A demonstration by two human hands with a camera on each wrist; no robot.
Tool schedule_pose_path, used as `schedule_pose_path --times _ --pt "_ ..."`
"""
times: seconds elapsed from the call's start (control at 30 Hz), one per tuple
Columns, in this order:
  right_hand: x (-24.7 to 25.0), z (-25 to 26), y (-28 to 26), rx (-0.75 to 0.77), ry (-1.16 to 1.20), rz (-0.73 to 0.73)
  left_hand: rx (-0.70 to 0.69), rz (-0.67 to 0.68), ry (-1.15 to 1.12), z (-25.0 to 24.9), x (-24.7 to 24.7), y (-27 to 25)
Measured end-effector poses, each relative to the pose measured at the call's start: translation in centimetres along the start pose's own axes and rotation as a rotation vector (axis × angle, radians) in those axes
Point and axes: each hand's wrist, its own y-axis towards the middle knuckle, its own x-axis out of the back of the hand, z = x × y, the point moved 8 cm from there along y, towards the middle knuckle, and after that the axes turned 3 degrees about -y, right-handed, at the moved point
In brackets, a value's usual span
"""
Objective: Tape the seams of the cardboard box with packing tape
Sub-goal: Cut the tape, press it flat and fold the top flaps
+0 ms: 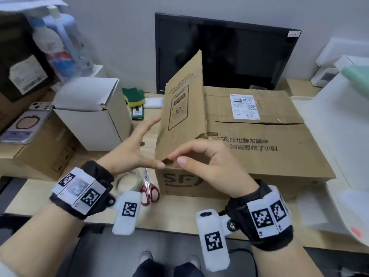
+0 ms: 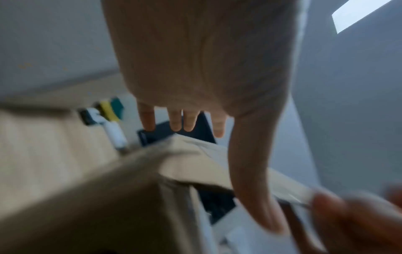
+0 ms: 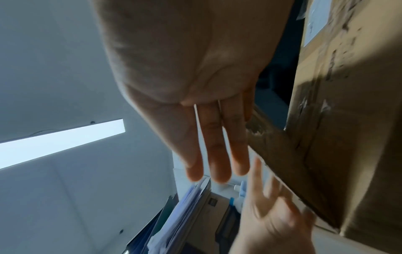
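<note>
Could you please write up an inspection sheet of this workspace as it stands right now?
Surface: wooden desk, crowded.
Job's things: cardboard box, left end flap upright, top seam untaped; tape roll on desk beside scissors.
Clutter: white box, phone, sponge, bottles.
Grippers: left hand open, at the flap; right hand at the flap's near corner, grip unclear.
Cables: nothing seen on the desk.
Surroundings: monitor behind box, grey wall.

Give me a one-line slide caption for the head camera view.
Both hands, left hand and right hand, at the raised side flap of a cardboard box; tape roll and scissors wait nearby.
</note>
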Motion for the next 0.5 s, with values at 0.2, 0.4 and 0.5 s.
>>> schedule_pose_path --times 0.2,0.4,0.5 --pt "-1.6 0.6 1.0 0.197 -0.087 0.194 -0.254 -0.237 -0.054 -4.2 -2.3 -0.6" --pt "2.7 -9.0 1.6 -0.296 -0.602 0.156 0.14 -0.781 -0.653 3.3 1.4 -3.4" --pt "2.0 -10.4 1.3 -0.284 -0.723 0.237 0.207 -0.812 -0.921 5.4 1.1 -3.3"
